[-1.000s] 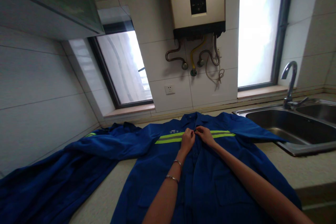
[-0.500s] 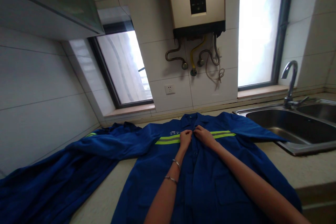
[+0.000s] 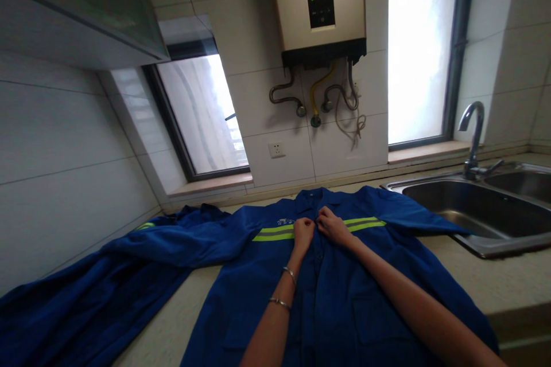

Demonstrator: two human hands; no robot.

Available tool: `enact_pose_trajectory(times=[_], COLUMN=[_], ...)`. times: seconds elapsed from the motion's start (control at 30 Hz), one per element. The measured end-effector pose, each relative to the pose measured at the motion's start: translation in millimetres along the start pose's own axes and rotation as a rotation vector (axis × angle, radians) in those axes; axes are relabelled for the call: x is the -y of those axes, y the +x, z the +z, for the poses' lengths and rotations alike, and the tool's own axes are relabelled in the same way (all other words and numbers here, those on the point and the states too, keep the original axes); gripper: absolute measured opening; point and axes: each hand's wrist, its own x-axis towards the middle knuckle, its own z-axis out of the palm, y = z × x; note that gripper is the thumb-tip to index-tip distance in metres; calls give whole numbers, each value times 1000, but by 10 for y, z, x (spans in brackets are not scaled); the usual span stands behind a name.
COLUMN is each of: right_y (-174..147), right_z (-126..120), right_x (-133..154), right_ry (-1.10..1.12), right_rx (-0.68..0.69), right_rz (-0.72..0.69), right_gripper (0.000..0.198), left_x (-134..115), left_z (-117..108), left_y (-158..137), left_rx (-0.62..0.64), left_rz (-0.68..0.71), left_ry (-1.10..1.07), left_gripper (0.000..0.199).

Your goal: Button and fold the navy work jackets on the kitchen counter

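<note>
A blue work jacket [image 3: 258, 292] with yellow-green and grey chest stripes lies front up, its collar toward the wall. At its front opening, just below the collar, my left hand [image 3: 303, 232] pinches one edge of the placket. Close beside it, my right hand [image 3: 332, 226] is closed on the other edge, fingers bent inward. Whatever button sits between the fingertips is too small to make out. Two thin bracelets circle my left wrist. The right sleeve in view reaches the sink's rim.
More dark blue clothing [image 3: 86, 304] lies at the left of the pale countertop [image 3: 172, 312]. A steel double sink [image 3: 456, 206] with a faucet [image 3: 472, 137] is at the right. A water heater [image 3: 318, 6] hangs on the tiled wall between two windows.
Both hands stay at the jacket's front opening, with only slight finger movement. The camera view has shifted a little, so the scene sits slightly lower.
</note>
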Motion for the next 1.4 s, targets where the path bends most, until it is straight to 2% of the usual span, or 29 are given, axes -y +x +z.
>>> enact_pose_trajectory(times=[0.17, 0.27, 0.5, 0.63, 0.7, 0.9, 1.03, 1.13, 1.23, 1.3, 1.4], right_y=[-6, -11, -15, -26, -28, -17, -2, 20, 42, 48, 35], right_z=[-6, -31, -85, -61, -41, 26, 151, 257, 278, 233, 126], right_x=[-41, -31, 19, 43, 49, 5, -102, -182, -228, -232, -195], right_ry=[38, -4, -135, -137, -116, -27, 243, 461, 622, 648, 520], right_rx=[13, 50, 99, 64, 30, -39, -149, -245, -216, -152, -128], right_rz=[-63, -57, -13, 32, 52, 102, 75, 134, 202, 156, 37], right_gripper=[13, 15, 20, 20, 20, 21, 17, 8, 21, 27, 22], left_x=[126, 139, 73, 82, 85, 103, 107, 77, 40, 31, 51], left_z=[24, 27, 45, 58, 67, 103, 92, 70, 47, 32, 19], left_y=[46, 37, -23, -66, -73, -31, -42, -66, -68, -52, -8], left_rx=[49, 52, -13, -52, -66, -79, -36, -34, -48, -47, -34], left_rz=[-20, 16, 188, 364, 395, 202, 212, 230, 171, 112, 39], left_ry=[-62, -79, -9, 145, 172, 23, 8, 10, -40, -90, -146], left_gripper=[18, 18, 14, 12, 11, 12, 18, 17, 16, 16, 16])
